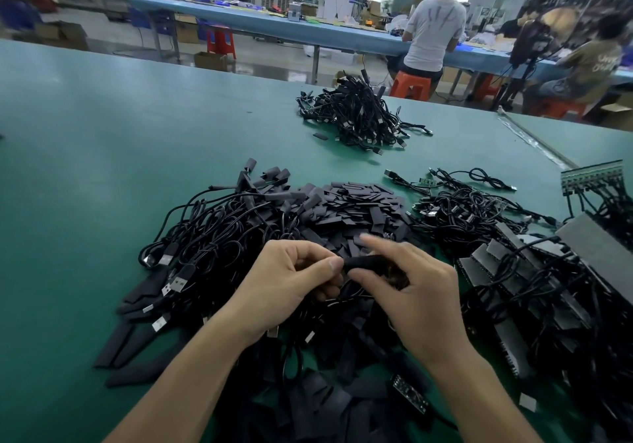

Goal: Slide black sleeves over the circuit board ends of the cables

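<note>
Two pinches, left hand [287,281] and right hand [411,300], on one black sleeve [363,262] above green factory table [85,168].

Green table [85,168], heap of black sleeves [352,209], tangled cables [205,233] beside it, separate cable pile [359,113] farther back

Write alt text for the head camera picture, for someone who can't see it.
A person's left hand and right hand pinch one black sleeve between them over a green table. Around them lie a heap of loose sleeves and tangled black cables; another cable heap sits farther back.
</note>
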`<move>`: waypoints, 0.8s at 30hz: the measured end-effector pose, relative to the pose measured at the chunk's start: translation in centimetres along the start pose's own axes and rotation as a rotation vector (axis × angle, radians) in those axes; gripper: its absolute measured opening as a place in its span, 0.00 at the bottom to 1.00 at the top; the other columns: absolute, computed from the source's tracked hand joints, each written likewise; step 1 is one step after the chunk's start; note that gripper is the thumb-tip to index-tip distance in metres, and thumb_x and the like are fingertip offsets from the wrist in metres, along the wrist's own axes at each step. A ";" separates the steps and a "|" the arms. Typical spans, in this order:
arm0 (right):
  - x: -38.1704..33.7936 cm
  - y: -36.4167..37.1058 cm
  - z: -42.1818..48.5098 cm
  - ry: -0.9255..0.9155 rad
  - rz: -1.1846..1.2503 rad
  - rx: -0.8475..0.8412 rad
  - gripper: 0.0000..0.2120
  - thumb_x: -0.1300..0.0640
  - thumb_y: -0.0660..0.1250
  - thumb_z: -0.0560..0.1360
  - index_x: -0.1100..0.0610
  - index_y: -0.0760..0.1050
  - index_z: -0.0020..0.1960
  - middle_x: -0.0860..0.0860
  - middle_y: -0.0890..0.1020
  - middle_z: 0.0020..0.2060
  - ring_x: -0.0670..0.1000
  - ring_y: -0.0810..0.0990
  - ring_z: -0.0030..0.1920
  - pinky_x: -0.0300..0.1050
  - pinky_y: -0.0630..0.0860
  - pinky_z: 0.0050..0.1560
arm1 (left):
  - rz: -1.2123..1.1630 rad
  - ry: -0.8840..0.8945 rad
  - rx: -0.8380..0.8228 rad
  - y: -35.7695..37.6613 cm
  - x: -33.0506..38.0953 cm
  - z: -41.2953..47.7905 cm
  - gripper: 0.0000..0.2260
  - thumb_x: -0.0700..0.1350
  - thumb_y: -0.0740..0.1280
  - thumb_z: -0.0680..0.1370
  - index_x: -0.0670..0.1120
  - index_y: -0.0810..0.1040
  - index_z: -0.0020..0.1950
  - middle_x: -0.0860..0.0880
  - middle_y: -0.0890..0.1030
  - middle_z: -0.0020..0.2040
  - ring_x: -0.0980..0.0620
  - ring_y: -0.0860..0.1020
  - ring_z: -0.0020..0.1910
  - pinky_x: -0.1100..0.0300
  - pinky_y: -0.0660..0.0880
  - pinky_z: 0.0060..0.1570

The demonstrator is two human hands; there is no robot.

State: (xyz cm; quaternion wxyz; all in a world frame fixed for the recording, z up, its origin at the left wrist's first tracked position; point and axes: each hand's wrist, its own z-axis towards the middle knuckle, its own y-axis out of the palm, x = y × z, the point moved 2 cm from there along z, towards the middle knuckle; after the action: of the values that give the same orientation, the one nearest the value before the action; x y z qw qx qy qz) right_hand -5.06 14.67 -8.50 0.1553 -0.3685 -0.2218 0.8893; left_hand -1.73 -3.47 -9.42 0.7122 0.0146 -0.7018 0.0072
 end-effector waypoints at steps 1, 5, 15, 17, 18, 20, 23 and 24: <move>-0.1 0.0 0.0 0.070 0.019 0.029 0.20 0.56 0.80 0.66 0.49 0.83 0.57 0.40 0.84 0.43 0.39 0.82 0.44 0.29 0.75 0.46 | 0.006 0.007 0.013 0.0 0.0 0.0 0.05 0.40 0.70 0.78 0.41 0.85 0.44 0.44 0.85 0.37 0.52 0.83 0.35 0.65 0.78 0.36; -0.2 0.0 -0.1 0.227 0.103 0.126 0.15 0.48 0.79 0.64 0.39 0.81 0.48 0.37 0.84 0.38 0.40 0.83 0.38 0.30 0.76 0.41 | -0.019 0.022 0.068 0.1 -0.1 0.1 0.05 0.41 0.71 0.78 0.42 0.84 0.43 0.45 0.85 0.37 0.52 0.83 0.34 0.65 0.78 0.35; 0.0 0.7 -0.3 0.352 0.059 0.098 0.17 0.51 0.78 0.68 0.52 0.84 0.56 0.37 0.84 0.41 0.35 0.82 0.42 0.27 0.75 0.47 | -0.011 0.065 0.142 0.7 -0.4 0.2 0.05 0.41 0.72 0.77 0.42 0.84 0.41 0.43 0.85 0.36 0.50 0.84 0.33 0.64 0.78 0.35; 0.1 0.9 -0.3 0.359 0.074 0.068 0.18 0.53 0.79 0.68 0.53 0.84 0.57 0.37 0.84 0.41 0.34 0.82 0.43 0.26 0.74 0.46 | -0.012 0.069 0.162 0.6 -0.5 0.3 0.05 0.40 0.73 0.76 0.42 0.84 0.41 0.43 0.85 0.36 0.50 0.83 0.33 0.64 0.78 0.34; 0.1 0.9 -0.3 0.364 0.087 0.056 0.18 0.54 0.79 0.69 0.53 0.83 0.57 0.36 0.84 0.40 0.34 0.82 0.43 0.25 0.73 0.46 | -0.012 0.071 0.167 0.6 -0.5 0.4 0.05 0.40 0.73 0.76 0.42 0.84 0.41 0.43 0.85 0.36 0.50 0.83 0.32 0.64 0.78 0.33; 0.3 0.8 -0.2 0.379 0.113 0.051 0.15 0.55 0.78 0.69 0.51 0.84 0.56 0.35 0.84 0.39 0.34 0.82 0.43 0.26 0.73 0.45 | -0.005 0.074 0.163 0.6 -0.6 0.4 0.05 0.40 0.73 0.76 0.41 0.84 0.41 0.43 0.85 0.35 0.50 0.83 0.32 0.64 0.78 0.33; 0.6 0.5 0.0 0.398 0.152 0.071 0.09 0.55 0.76 0.71 0.47 0.85 0.51 0.39 0.86 0.39 0.38 0.82 0.38 0.31 0.74 0.43 | -0.010 0.075 0.146 0.5 -0.6 0.3 0.04 0.40 0.73 0.75 0.41 0.84 0.41 0.43 0.85 0.36 0.50 0.83 0.32 0.63 0.78 0.33; 0.7 0.4 0.0 0.404 0.167 0.073 0.07 0.55 0.76 0.72 0.47 0.85 0.50 0.41 0.86 0.38 0.39 0.83 0.37 0.34 0.75 0.43 | -0.024 0.079 0.144 0.6 -0.5 0.3 0.05 0.40 0.73 0.76 0.40 0.84 0.41 0.42 0.85 0.36 0.49 0.83 0.32 0.63 0.78 0.33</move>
State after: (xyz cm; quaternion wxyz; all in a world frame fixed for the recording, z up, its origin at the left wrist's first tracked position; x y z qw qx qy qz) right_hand -5.56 14.63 -9.09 0.1355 -0.5504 -0.1227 0.8146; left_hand -2.04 -2.92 -9.89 0.7365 0.0738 -0.6706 0.0499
